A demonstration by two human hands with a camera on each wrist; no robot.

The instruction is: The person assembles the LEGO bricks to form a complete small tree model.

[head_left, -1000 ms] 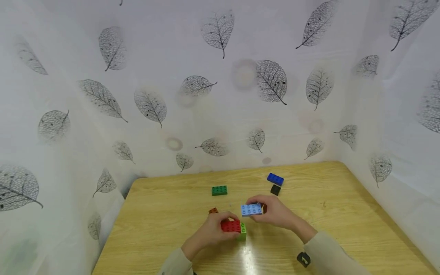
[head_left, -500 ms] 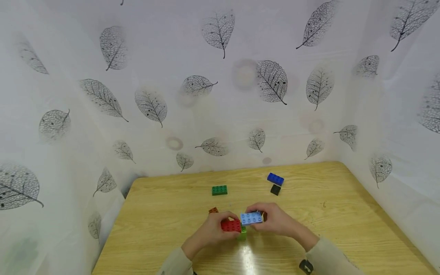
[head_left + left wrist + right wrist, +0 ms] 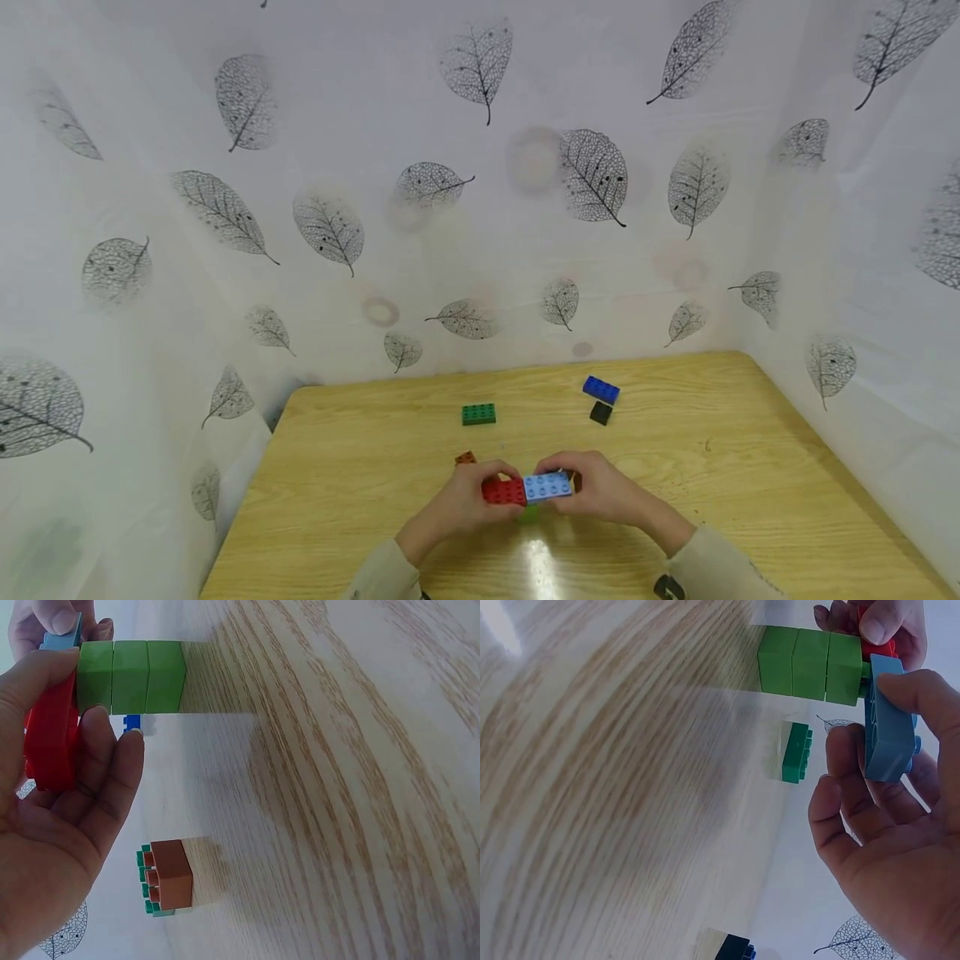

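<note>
A stack of several light green building bricks (image 3: 131, 677) stands upright on the table. On its top, toward the left, sits a red building brick (image 3: 503, 492), pinched between the thumb and fingers of my left hand (image 3: 468, 498). My right hand (image 3: 596, 492) pinches a light blue building brick (image 3: 547, 486) by its long sides. The light blue brick's left end overlaps the stack's top, close against the red brick's end. In the right wrist view, green studs show just under the light blue brick (image 3: 889, 724).
Behind my left hand lies an orange-brown brick (image 3: 466, 458), with a dark green brick (image 3: 478, 414) farther back. A blue brick (image 3: 602, 390) and a black brick (image 3: 601, 413) lie at the back right. A leaf-print curtain (image 3: 480, 208) surrounds the wooden table (image 3: 337, 467).
My right hand has brought the light blue brick down toward me, from behind the stack to over its top beside the red brick. My left hand stays in place on the red brick.
</note>
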